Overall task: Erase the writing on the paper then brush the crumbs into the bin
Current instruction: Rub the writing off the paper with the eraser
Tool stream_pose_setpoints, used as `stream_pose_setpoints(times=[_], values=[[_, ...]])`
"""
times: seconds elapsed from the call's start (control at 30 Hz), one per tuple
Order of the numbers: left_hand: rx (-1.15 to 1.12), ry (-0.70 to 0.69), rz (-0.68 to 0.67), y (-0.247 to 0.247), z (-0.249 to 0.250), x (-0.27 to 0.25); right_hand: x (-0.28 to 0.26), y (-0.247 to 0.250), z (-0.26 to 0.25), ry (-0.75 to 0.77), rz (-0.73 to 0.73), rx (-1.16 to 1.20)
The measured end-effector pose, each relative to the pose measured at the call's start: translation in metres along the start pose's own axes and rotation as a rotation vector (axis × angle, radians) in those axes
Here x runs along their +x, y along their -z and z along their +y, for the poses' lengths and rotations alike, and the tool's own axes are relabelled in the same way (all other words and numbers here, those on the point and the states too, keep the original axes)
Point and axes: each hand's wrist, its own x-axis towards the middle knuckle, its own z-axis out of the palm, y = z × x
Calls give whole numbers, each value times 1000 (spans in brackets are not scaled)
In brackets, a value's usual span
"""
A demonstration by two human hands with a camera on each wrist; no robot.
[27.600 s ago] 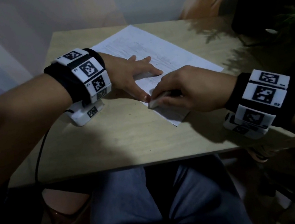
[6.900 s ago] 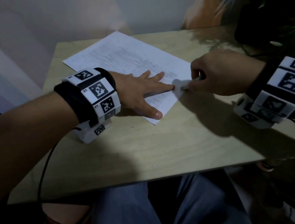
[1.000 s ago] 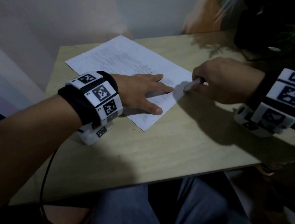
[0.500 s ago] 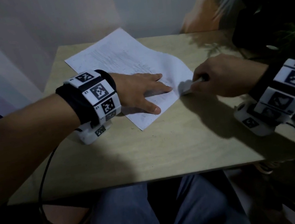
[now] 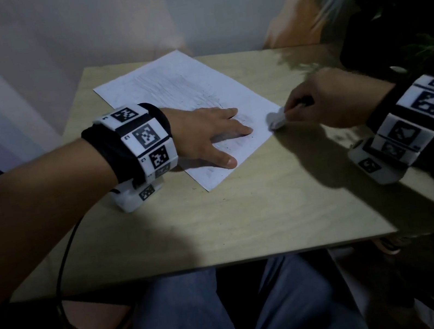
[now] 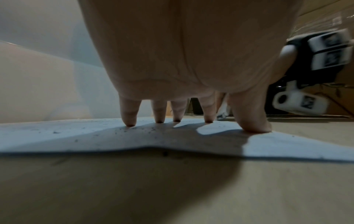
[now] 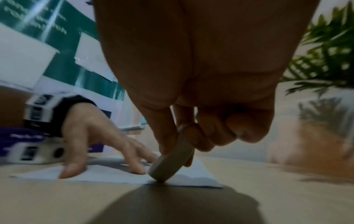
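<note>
Your left hand [image 5: 206,134] lay flat with its fingers [image 6: 130,115] spread, pressing the paper [image 5: 186,89] down on the worktop [image 5: 260,208]. Your right hand [image 5: 328,101] was curled around the eraser [image 7: 169,163], pinching it between thumb and fingers with its rounded end on the sheet's right edge, close to the near corner.

The paper lay diagonally across the worktop, its near corner toward you. Faint grey writing remained across the middle and far part of the sheet, so erasing looked unfinished. Dark crumbs [image 6: 118,131] were scattered on the sheet near your fingertips.

Risks noted:

- The eraser was working at the very edge, beyond your holding fingers. A stroke inward against that free edge would likely have buckled or creased it. The right wrist view showed the edge already wavy there.
- The far half of the sheet was unheld. A hard stroke could have pivoted the paper under your palm.
- An outward stroke off the edge would have carried crumbs onto the worktop, leaving more to gather.
- No bin appeared in any view. It may have stood below the worktop, but that could not be confirmed. Brushing blind toward it risked dropping crumbs on the floor or on your lap [image 5: 194,326].
</note>
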Motion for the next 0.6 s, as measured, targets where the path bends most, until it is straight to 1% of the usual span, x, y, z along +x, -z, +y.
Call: stream_pose_setpoints(times=[0.07,0.1,0.17,0.23,0.27,0.33,0.4,0.47,0.5,0.53,0.6], values=[[-5,-3,9,-2,-2,0,3,7,6,-80,1,-68],[-2,-5,12,-2,-2,1,2,8,5,-80,32,-106],[0,-2,5,0,0,1,-1,5,-6,-1,96,-96],[-2,14,-14,3,2,0,-5,-1,-21,83,60,-1],[-3,16,-18,3,2,0,-7,-3,-25,90,27,35],[-8,11,-12,3,3,0,-3,-3,-19,49,-6,32],[-16,11,-5,1,2,0,4,1,-4,-39,-22,-8],[-21,17,-8,1,2,-1,8,6,5,-114,-10,-35],[-22,17,-7,1,2,-1,9,6,5,-126,16,-63],[-20,15,-5,2,2,-1,8,5,2,-114,42,-89],[-7,11,-6,3,3,0,5,1,-9,-26,62,-82]])
